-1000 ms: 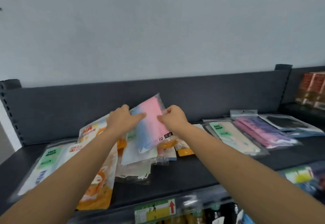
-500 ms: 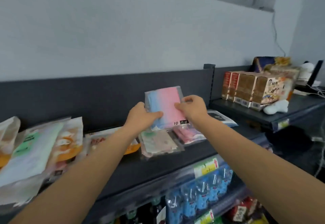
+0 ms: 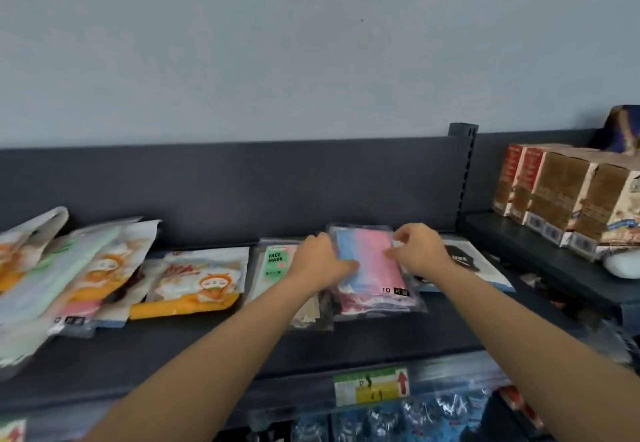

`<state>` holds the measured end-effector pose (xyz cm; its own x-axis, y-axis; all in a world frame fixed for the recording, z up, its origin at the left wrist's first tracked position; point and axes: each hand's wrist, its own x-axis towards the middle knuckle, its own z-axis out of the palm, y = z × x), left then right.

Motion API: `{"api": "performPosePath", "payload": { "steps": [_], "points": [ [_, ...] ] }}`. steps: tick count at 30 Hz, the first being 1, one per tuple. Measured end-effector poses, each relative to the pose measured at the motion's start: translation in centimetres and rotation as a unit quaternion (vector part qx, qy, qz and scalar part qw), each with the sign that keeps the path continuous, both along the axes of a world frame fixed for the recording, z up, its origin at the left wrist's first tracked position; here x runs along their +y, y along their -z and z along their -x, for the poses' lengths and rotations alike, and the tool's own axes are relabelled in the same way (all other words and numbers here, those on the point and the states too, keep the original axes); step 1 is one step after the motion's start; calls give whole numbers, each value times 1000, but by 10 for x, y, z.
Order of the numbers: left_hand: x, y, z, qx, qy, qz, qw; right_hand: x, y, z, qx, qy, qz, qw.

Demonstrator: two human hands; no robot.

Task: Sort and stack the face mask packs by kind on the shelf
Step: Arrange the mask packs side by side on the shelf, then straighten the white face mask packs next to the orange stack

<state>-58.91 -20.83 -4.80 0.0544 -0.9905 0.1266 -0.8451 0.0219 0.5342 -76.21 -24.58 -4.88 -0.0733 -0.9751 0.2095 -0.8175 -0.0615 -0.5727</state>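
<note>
A blue-to-pink gradient mask pack (image 3: 369, 261) lies on a stack of pink packs (image 3: 367, 303) on the dark shelf (image 3: 194, 344). My left hand (image 3: 320, 261) holds its left edge, with the thumb on top. My right hand (image 3: 417, 251) pinches its right edge. A green-labelled "FACE MASK" pack (image 3: 275, 265) lies just left of the stack, partly under my left hand. A black mask pack (image 3: 464, 263) sits to the right. Orange cartoon packs (image 3: 197, 282) and a loose heap of mixed packs (image 3: 52, 275) fill the shelf's left side.
Brown and red cartons (image 3: 568, 199) stand on the neighbouring shelf at right, past a dark upright post (image 3: 462, 171). A dark back panel (image 3: 242, 185) runs behind the packs. A yellow-green price tag (image 3: 370, 386) marks the shelf's front edge, with blue packs (image 3: 415, 417) below.
Both hands have lowered the gradient pack from mid-air in front of the back panel onto the pink stack. The view has swung back left.
</note>
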Motion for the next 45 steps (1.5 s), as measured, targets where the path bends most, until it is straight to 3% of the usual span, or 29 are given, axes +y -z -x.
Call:
{"api": "performPosePath", "payload": {
  "steps": [3,8,12,16,23,26,30,35,37,40,42,45],
  "points": [
    [7,-19,-19,-46,-13,39,998,-4,-17,-23,-14,-38,54,998],
    [33,-56,-87,-38,-55,101,993,14,-41,-111,-47,-160,121,979],
    [65,-66,-171,-70,-133,127,980,40,-39,-197,-97,-244,103,959],
    [97,-64,-264,-72,-211,91,971,67,-36,-283,-126,-291,39,948],
    [120,-36,-382,-111,-230,-65,965,87,-35,-399,-20,-230,-114,966],
    [116,-21,-399,-116,-206,-72,969,90,-27,-425,-73,-213,-175,958],
    [111,-21,-394,-146,-154,-44,976,93,-13,-439,-123,-200,-135,963],
    [110,-40,-358,-58,-118,10,991,77,-32,-402,-283,-151,-62,945],
    [101,-46,-337,62,-78,36,994,68,-49,-364,-316,-114,-38,941],
    [77,-51,-298,274,-32,15,961,57,-64,-299,-356,-83,-51,929],
    [59,-48,-268,299,-12,-5,954,49,-65,-257,-334,-47,-39,940],
    [40,-38,-218,265,27,-41,963,38,-54,-200,-251,10,-18,968]
  ]
}}
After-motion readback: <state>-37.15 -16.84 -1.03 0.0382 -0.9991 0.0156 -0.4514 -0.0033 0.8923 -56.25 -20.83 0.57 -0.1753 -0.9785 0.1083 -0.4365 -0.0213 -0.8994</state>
